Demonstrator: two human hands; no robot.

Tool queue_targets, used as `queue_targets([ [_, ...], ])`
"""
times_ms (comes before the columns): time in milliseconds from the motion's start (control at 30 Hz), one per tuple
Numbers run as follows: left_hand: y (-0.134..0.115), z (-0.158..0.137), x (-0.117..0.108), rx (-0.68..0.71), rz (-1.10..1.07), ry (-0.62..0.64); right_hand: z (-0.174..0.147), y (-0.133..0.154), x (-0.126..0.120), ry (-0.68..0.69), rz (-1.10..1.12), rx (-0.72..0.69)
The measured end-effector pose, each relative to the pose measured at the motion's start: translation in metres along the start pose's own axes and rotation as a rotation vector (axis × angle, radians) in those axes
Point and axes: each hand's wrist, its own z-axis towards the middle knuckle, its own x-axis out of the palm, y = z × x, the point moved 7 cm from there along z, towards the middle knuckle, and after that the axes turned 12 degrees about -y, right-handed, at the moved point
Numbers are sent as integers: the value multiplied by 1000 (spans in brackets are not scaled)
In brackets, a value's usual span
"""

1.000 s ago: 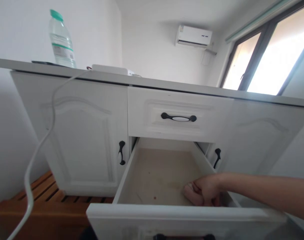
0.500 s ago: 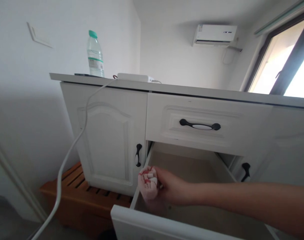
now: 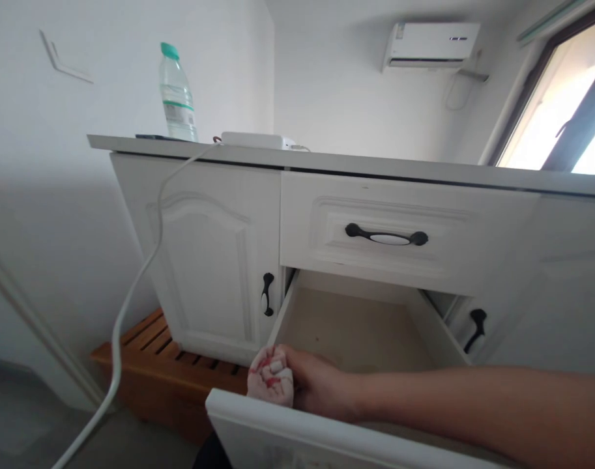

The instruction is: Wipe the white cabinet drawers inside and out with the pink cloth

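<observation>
From the right edge my right arm reaches over the pulled-out drawer (image 3: 356, 326). My right hand (image 3: 321, 384) is closed on a rolled-up pale pink cloth (image 3: 270, 376) with red marks, its coiled end facing left. Cloth and hand are at the drawer's left front corner, just behind the white drawer front (image 3: 326, 430), which hides their lower parts. A bare beige bottom shows in the drawer, with one small dark speck on it. My left hand is out of view.
Above the drawer is a shut drawer with a black-and-white handle (image 3: 386, 236). A capped plastic bottle (image 3: 178, 98) and a white box (image 3: 253, 140) stand on the cabinet top. A white cable (image 3: 141, 277) hangs at left, before a slatted wooden bench (image 3: 170, 384).
My right hand has moved left and toward the drawer front with the rolled cloth. The drawer front now covers more of the cloth. The camera view has shifted slightly.
</observation>
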Motion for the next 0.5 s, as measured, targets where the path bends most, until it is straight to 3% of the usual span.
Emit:
queue_targets([
  [100,66,-1,18,-25,19,56,5,40,-13,-32,-11,-50],
  [200,90,-8,20,-20,-1,101,11,61,-10,43,-178,-104],
  [267,81,-11,17,-6,-21,122,14,55,-4,169,-95,-64],
  [367,46,-9,14,18,-44,132,4,35,-11,346,148,61],
  [433,13,-6,9,38,-60,120,-19,24,-32,373,165,111],
  [500,-22,-2,0,53,-73,102,-55,23,-64,298,122,139],
])
